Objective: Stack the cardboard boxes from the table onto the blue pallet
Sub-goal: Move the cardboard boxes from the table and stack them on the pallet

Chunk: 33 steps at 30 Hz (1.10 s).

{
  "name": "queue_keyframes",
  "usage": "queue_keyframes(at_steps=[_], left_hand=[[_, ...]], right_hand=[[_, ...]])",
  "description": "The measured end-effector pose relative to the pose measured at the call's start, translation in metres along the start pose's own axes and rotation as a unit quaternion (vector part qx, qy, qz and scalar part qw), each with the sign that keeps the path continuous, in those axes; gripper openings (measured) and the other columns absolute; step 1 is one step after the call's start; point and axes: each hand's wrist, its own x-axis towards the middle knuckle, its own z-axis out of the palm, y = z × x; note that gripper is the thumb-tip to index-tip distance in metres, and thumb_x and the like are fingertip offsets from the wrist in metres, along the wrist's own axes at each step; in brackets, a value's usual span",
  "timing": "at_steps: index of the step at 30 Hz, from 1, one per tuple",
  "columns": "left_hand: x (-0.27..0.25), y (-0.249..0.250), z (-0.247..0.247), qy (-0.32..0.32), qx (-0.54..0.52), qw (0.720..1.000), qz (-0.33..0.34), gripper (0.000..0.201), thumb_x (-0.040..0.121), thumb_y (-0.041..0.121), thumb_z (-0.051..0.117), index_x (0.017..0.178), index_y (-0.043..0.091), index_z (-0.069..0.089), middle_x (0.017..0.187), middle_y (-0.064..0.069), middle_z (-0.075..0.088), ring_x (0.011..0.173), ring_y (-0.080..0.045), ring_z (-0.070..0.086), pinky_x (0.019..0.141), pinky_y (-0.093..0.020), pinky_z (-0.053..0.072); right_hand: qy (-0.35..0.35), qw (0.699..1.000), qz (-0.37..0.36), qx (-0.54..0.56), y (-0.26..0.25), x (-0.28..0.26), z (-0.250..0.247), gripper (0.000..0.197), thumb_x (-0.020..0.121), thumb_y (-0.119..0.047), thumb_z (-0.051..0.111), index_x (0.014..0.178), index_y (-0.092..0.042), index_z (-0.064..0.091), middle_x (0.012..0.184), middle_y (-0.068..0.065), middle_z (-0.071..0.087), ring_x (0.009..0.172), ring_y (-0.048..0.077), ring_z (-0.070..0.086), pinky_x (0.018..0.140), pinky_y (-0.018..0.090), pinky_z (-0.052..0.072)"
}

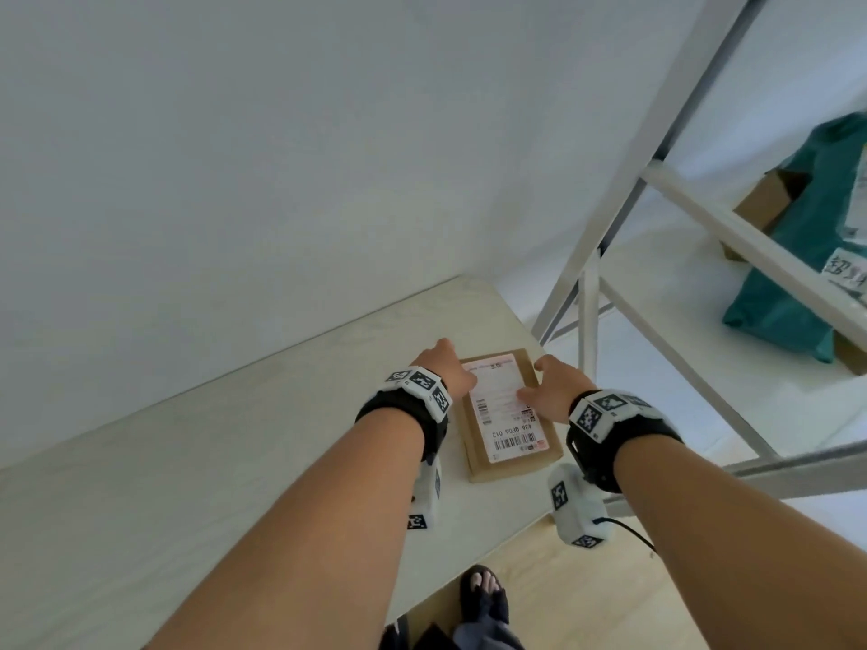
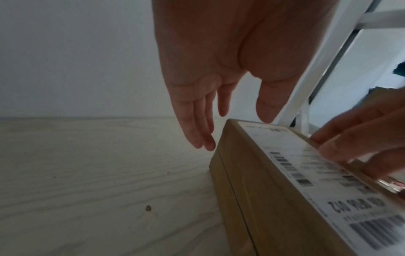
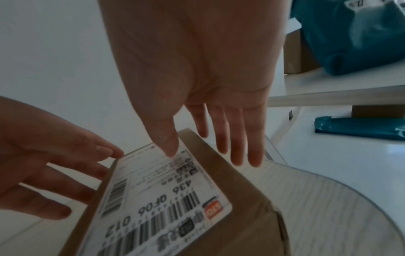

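A flat cardboard box [image 1: 504, 431] with a white shipping label lies near the right corner of the pale wooden table [image 1: 234, 438]. My left hand [image 1: 445, 365] is at the box's left side, fingers straight and pointing down beside it [image 2: 203, 138], thumb above the top edge. My right hand [image 1: 549, 384] hovers over the box's right side; its thumb touches the label [image 3: 171, 152], and its straight fingers reach past the right edge. Neither hand grips the box [image 3: 175, 199]. The blue pallet is out of view.
A white wall runs behind the table. To the right stands a white metal shelf frame [image 1: 657, 227] holding teal mailing bags [image 1: 797, 274] and a brown carton [image 1: 764, 204]. A foot in a black sandal [image 1: 483, 598] stands on the wooden floor below the table's edge.
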Motion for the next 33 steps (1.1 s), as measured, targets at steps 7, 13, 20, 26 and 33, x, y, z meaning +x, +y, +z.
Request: queue_keyframes(at_steps=[7,13,20,26,33], left_hand=[[0.015,-0.003,0.012,-0.023,-0.128,0.988,-0.085,0.072,0.083,0.03,0.067,0.14,0.007,0.03,0.119,-0.009,0.061,0.102,-0.027,0.064,0.088,-0.041,0.056],[0.018,-0.02,-0.004,0.006,-0.22,0.971,-0.094,0.035,0.083,0.029,0.067,0.107,0.005,0.064,0.105,-0.005,0.07,0.094,-0.024,0.068,0.088,-0.036,0.056],[0.002,-0.034,-0.028,0.05,-0.289,0.951,-0.093,0.025,0.088,0.019,0.062,0.111,0.012,0.066,0.104,-0.006,0.071,0.092,-0.023,0.068,0.084,-0.035,0.055],[-0.025,-0.055,-0.043,0.077,-0.274,0.953,-0.108,0.031,0.091,0.011,0.058,0.121,0.013,0.064,0.114,-0.007,0.069,0.093,-0.022,0.068,0.071,-0.027,0.055],[-0.074,-0.093,-0.055,0.109,-0.267,0.947,-0.143,0.035,0.093,0.016,0.057,0.127,0.015,0.06,0.115,-0.006,0.067,0.094,-0.021,0.069,0.077,-0.027,0.057]], right_hand=[[-0.088,0.988,-0.004,0.123,0.003,0.034,0.007,0.042,0.094,-0.038,0.056,0.128,-0.015,0.048,0.113,0.006,0.068,0.099,0.026,0.067,0.087,0.046,0.056],[-0.121,0.973,-0.027,0.197,-0.011,0.033,0.009,0.051,0.086,-0.051,0.064,0.123,-0.026,0.039,0.11,0.005,0.066,0.078,0.026,0.07,0.062,0.032,0.057],[-0.153,0.945,-0.041,0.286,-0.044,0.035,0.0,0.077,0.075,-0.064,0.067,0.121,-0.003,0.056,0.099,0.015,0.071,0.067,0.027,0.07,0.065,0.038,0.062],[-0.212,0.954,-0.079,0.196,-0.072,0.027,0.016,0.074,0.073,-0.04,0.083,0.123,-0.012,0.036,0.088,0.014,0.07,0.054,0.019,0.064,0.056,0.031,0.058],[-0.246,0.962,-0.113,0.041,-0.108,0.007,0.032,0.072,0.066,-0.067,0.074,0.114,-0.014,0.063,0.104,0.003,0.065,0.093,0.019,0.062,0.085,0.036,0.056]])
